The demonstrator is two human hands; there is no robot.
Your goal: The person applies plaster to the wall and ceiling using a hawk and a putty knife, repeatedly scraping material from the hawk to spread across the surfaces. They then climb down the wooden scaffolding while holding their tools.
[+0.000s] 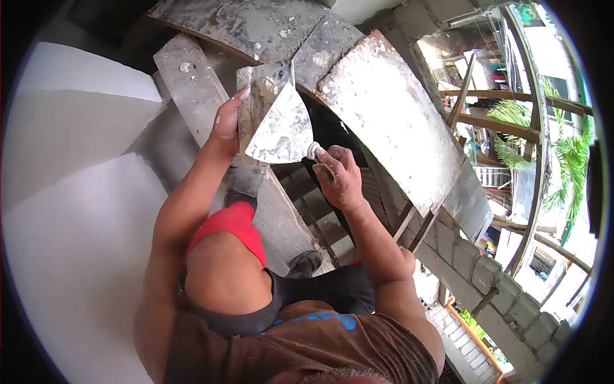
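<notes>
Left hand (228, 123) grips left edge of smeared board (254, 96); right hand (340, 179) grips putty knife (284, 133), broad blade (288, 118) overlapping board. Pale, spattered panel (396, 121) lies to right.

The scraper (283, 131) sits before the board (251, 105), between the hands: left hand (228, 123) at the board's left edge, right hand (339, 179) at the scraper's handle. Left stands a wall (77, 205); right, a panel (390, 121), then blocks (476, 265), with palms (568, 157) farther right.
</notes>
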